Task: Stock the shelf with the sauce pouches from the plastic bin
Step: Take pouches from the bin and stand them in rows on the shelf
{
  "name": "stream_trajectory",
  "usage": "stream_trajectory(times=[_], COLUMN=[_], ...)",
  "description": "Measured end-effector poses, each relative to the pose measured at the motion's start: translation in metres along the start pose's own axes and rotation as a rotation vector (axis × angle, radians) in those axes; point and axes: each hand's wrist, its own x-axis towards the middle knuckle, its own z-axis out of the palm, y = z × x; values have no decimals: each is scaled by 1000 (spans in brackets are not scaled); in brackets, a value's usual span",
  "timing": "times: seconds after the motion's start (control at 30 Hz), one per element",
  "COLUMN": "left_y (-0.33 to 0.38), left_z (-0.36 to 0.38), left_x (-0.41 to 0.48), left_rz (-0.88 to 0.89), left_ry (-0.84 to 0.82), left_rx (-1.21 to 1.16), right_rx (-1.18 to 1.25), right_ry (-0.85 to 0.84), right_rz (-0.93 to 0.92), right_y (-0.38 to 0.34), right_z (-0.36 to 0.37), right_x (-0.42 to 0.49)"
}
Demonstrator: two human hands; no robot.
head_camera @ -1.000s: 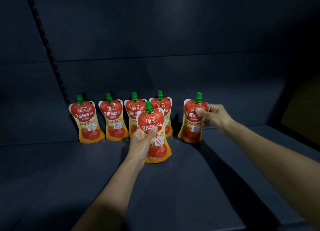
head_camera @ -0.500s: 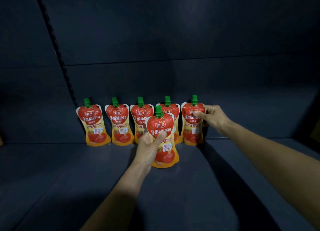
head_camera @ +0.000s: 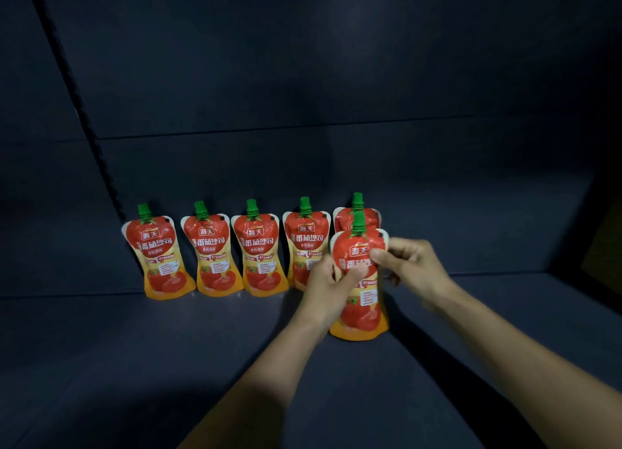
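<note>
Several red-and-orange sauce pouches with green caps stand in a row [head_camera: 215, 250] against the back wall of the dark shelf [head_camera: 168, 347]. One more pouch [head_camera: 361, 310] stands upright in front of the rightmost pouch of the row [head_camera: 356, 216]. My left hand [head_camera: 328, 288] grips this front pouch at its left side, thumb across its face. My right hand [head_camera: 409, 267] pinches its upper right edge. The plastic bin is out of view.
A perforated upright strip [head_camera: 80, 112] runs down the shelf's back wall at the left. Bare dark shelf floor stretches to the right of the pouches and in front of them. A brownish surface [head_camera: 606, 246] shows at the far right edge.
My left hand carried its pouch rightward, from in front of the fourth pouch to in front of the rightmost one. My right hand let go of the rightmost pouch and took the front pouch's edge.
</note>
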Motion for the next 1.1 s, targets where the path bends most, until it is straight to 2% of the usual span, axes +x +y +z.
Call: stream_trajectory(times=[0.07, 0.13, 0.2, 0.4, 0.53, 0.77, 0.97, 1.1], left_y=[9, 26, 40, 40, 42, 40, 32, 33], left_z=[5, 3, 1, 8, 16, 25, 23, 22], left_x=[13, 29, 47, 85, 89, 89, 88, 83], left_rz=[131, 353, 521, 537, 480, 406, 472, 439], left_ry=[119, 238, 252, 174, 239, 296, 373, 318], left_rx=[301, 609, 861, 1496, 1596, 1589, 1546, 1544], right_rx=[9, 26, 7, -44, -40, -57, -112, -226], right_ry=[79, 154, 223, 322, 324, 298, 260, 266], right_rz=[33, 71, 97, 130, 142, 149, 213, 289], right_y=[7, 11, 14, 29, 31, 33, 39, 39], right_z=[-20, -39, -54, -72, -74, -75, -72, -68], right_x=[3, 7, 12, 36, 46, 51, 47, 38])
